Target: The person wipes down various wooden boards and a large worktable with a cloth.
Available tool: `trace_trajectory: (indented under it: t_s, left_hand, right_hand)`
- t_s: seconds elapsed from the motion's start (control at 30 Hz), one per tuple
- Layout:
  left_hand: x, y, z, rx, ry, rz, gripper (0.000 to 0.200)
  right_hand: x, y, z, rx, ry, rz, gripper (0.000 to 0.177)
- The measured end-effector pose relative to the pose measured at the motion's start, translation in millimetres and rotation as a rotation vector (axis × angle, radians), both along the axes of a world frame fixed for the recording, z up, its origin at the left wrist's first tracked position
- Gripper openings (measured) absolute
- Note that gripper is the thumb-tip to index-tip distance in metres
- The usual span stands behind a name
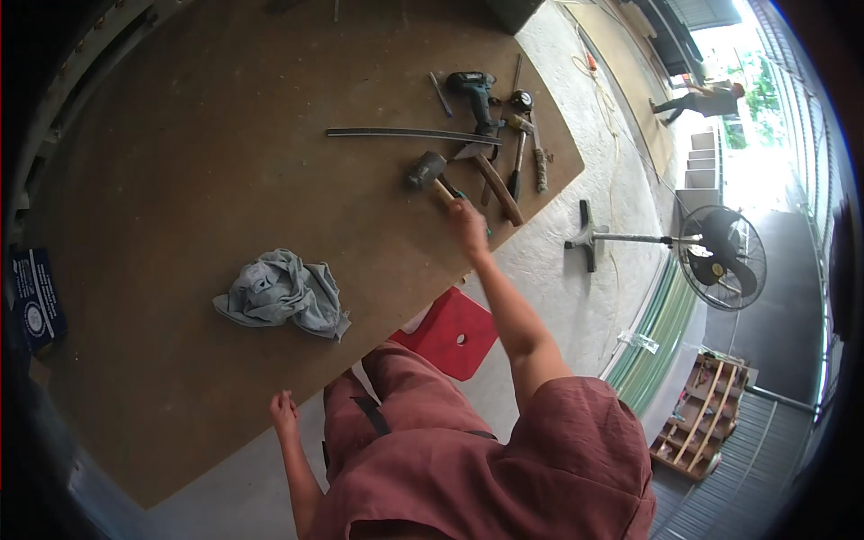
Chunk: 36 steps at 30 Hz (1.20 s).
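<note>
My right hand point(469, 227) is closed around the wooden handle of a rubber mallet point(425, 170), its black head lying over the brown tabletop point(207, 162). Just beyond it are a hammer with a wooden handle point(500, 193), a long metal strip point(396, 134) and a cordless drill point(473, 87). A second hammer point(519, 148), a tape measure point(521, 101) and a tool with a wrapped handle point(540, 166) lie close by. My left hand point(283, 409) is at the near table edge, fingers curled in, with nothing visible in it. A crumpled grey cloth point(286, 292) lies between my hands.
A red stool point(459, 335) stands by my legs under the table edge. On the floor to the right is a standing fan point(720, 258). A blue box point(38, 301) sits at the far left. Another person point(709, 102) is in the background near a doorway.
</note>
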<state>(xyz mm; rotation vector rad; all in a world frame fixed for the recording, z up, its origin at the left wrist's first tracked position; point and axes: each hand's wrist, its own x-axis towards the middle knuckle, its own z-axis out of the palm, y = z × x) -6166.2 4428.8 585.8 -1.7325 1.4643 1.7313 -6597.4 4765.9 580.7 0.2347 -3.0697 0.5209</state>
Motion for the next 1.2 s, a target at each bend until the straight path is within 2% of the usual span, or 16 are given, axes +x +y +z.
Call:
trace_trajectory:
  t_s: [0.03,0.07,0.1,0.17,0.2,0.27,0.3,0.33,0.47,0.57,0.67,0.73,1.0,1.1,1.17,1.2]
  left_hand:
    - [-19,-1,9,0.033,0.071,-0.039,0.033]
    - [-39,-1,16,0.068,0.061,-0.068,0.039]
    - [-56,0,21,0.102,0.050,-0.095,0.045]
    - [-72,11,-1,0.097,0.017,-0.021,0.051]
    - [-90,22,16,0.228,0.093,0.124,0.054]
    - [-112,39,42,0.351,0.173,0.278,0.058]
    - [-116,41,47,0.723,0.387,0.330,0.065]
    - [-116,39,51,1.095,0.606,0.368,0.074]
    - [-97,-17,60,1.192,0.768,0.728,0.080]
    - [-118,-58,146,0.853,0.890,0.835,0.076]
    - [-98,-102,138,0.615,0.996,0.673,0.071]
    - [-72,-114,112,0.010,0.696,0.348,0.064]
    - [35,-54,-3,0.114,0.125,0.254,0.061]
    - [48,-32,-33,-0.062,-0.071,0.090,0.065]
    - [47,-35,-49,-0.532,-0.106,-0.312,0.071]
    - [40,-40,-49,-0.529,-0.105,-0.306,0.071]
  right_hand:
    - [16,-17,-9,0.099,-0.127,0.060,0.011]
    - [46,-41,8,-0.235,-0.274,0.114,0.010]
    - [77,-74,14,-0.108,-0.220,0.198,0.012]
    - [133,-138,34,0.144,-0.628,0.183,0.022]
    - [160,-173,68,0.158,-0.653,0.192,0.034]
    - [218,-203,64,-0.355,-0.505,0.528,0.029]
    - [243,-218,67,-0.587,-0.390,0.600,0.029]
    - [257,-225,68,-0.590,-0.385,0.608,0.029]
    - [260,-217,64,-0.569,-0.529,0.550,0.039]
    - [245,-174,41,-0.204,-0.703,0.498,0.045]
    - [230,-142,36,-0.034,-0.684,0.447,0.052]
    - [225,-131,29,-0.137,-0.408,0.346,0.063]
    - [176,-256,41,-0.036,-0.293,0.439,0.086]
    - [189,-309,4,0.022,-0.217,0.547,0.075]
    - [190,-317,-10,0.049,-0.144,0.604,0.068]
    - [188,-318,-12,0.017,-0.219,0.618,0.059]
